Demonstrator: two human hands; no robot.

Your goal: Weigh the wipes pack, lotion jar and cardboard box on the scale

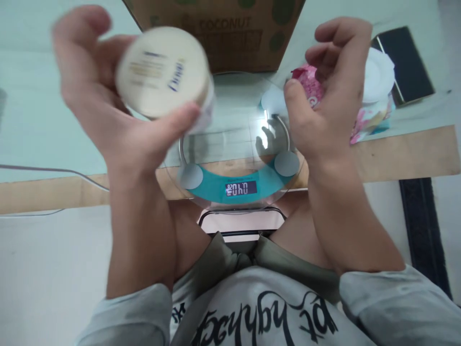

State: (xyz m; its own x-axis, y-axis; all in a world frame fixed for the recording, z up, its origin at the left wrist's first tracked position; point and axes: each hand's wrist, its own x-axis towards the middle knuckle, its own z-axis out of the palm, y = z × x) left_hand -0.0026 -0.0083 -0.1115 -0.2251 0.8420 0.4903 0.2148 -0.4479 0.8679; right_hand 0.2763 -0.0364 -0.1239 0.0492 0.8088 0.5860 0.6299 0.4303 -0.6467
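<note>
My left hand (104, 110) is wrapped round a round Dove jar (158, 72) with a cream-coloured lid, slightly blurred. The jar is tilted so its lid faces me, raised over the left side of a glass digital scale (216, 185). That scale has a teal band and a lit display (240, 188). On the other side, my right hand (331, 91) hovers with thumb and curled fingers apart, and nothing shows in its grasp. Behind its fingers lies a bright pink package (309, 84), partly hidden by the hand.
A cardboard box (230, 43) printed "COCONUT" stands beyond the scale. At the right are a white round item (378, 74), a colourful packet (370, 117) and a dark flat case (406, 67). A cable (54, 169) runs in from the left. A black-edged object (241, 223) sits between my thighs.
</note>
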